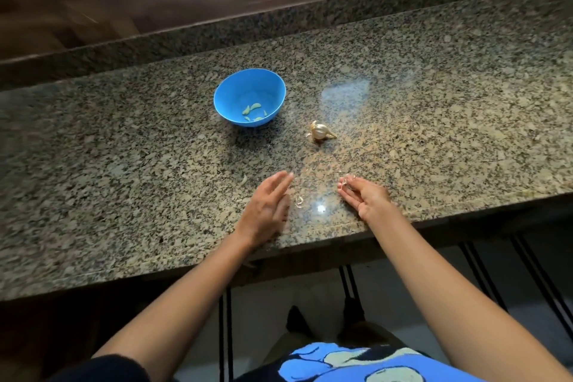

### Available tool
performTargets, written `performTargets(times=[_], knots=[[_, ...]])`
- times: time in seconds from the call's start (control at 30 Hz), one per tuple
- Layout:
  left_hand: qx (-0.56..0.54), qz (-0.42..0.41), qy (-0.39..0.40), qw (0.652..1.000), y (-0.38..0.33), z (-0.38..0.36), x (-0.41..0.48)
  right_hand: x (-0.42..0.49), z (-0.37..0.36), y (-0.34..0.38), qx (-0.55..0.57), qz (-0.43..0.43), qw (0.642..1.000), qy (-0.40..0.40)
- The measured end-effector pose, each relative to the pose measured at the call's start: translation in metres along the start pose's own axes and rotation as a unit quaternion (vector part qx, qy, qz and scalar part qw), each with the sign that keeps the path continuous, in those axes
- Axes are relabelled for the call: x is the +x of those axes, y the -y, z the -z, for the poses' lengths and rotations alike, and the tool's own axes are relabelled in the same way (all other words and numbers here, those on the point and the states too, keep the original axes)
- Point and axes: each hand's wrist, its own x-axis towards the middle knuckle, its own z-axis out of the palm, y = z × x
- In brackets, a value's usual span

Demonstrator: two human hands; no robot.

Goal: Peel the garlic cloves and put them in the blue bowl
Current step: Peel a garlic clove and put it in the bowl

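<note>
Reaching for the garlic bulb [320, 132], at four o'clock from the blue bowl [231, 93], break off one clove cleanly. Your left hand [266, 211] lies released; whether your right hand [369, 199] grasps anything cannot be told.

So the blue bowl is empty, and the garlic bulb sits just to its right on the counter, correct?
Not quite. The blue bowl is not empty: the head view shows a few peeled cloves lying in it. The garlic bulb does sit just to its right on the counter.
</note>
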Motion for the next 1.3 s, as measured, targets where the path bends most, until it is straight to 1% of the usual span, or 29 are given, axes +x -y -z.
performTargets(times=[0.07, 0.13, 0.23, 0.3, 0.37, 0.43, 0.5, 0.57, 0.7, 0.9, 1.0, 1.17, 1.23, 1.3], knots=[[0.061, 0.043, 0.051, 0.996, -0.002, -0.007, -0.005, -0.001, 0.001, 0.000, 0.004, 0.002, 1.000, 0.001], [0.113, 0.051, 0.088, 0.988, -0.009, -0.018, -0.002, -0.002, 0.002, 0.000, 0.004, 0.005, 1.000, 0.003], [0.118, 0.056, 0.105, 0.986, -0.026, -0.038, 0.020, -0.002, 0.006, 0.000, 0.003, 0.011, 1.000, 0.004], [0.116, 0.037, 0.116, 0.986, -0.034, -0.045, 0.035, -0.001, 0.011, 0.001, 0.003, 0.019, 1.000, -0.002], [0.127, -0.013, 0.141, 0.982, -0.036, -0.043, 0.042, 0.000, 0.015, 0.001, 0.007, 0.026, 1.000, -0.007], [0.103, -0.061, 0.151, 0.981, -0.027, -0.032, 0.041, 0.000, 0.018, 0.001, 0.016, 0.028, 0.999, -0.010], [0.085, -0.114, 0.135, 0.981, -0.014, -0.018, 0.029, -0.002, 0.015, 0.000, 0.017, 0.024, 1.000, -0.004], [0.096, -0.162, 0.114, 0.976, 0.002, -0.007, 0.012, -0.004, 0.009, -0.003, 0.010, 0.016, 1.000, 0.006], [0.121, -0.182, 0.087, 0.972, 0.022, 0.004, -0.018, -0.008, -0.002, -0.010, -0.004, 0.006, 1.000, 0.024], [0.168, -0.221, 0.031, 0.960, 0.015, 0.012, -0.017, -0.012, -0.009, -0.013, -0.042, 0.009, 0.998, 0.038], [0.165, -0.181, 0.037, 0.969, 0.015, 0.008, -0.016, -0.014, -0.013, -0.017, -0.053, 0.006, 0.998, 0.042], [0.186, -0.074, 0.047, 0.979, 0.004, 0.001, -0.012, -0.018, -0.018, -0.022, -0.075, 0.003, 0.996, 0.052], [0.182, -0.007, 0.045, 0.982, -0.004, -0.003, -0.011, -0.020, -0.021, -0.023, -0.083, 0.005, 0.995, 0.054], [0.132, 0.093, 0.017, 0.987, -0.019, -0.005, -0.008, -0.022, -0.024, -0.025, -0.090, 0.006, 0.994, 0.056]])
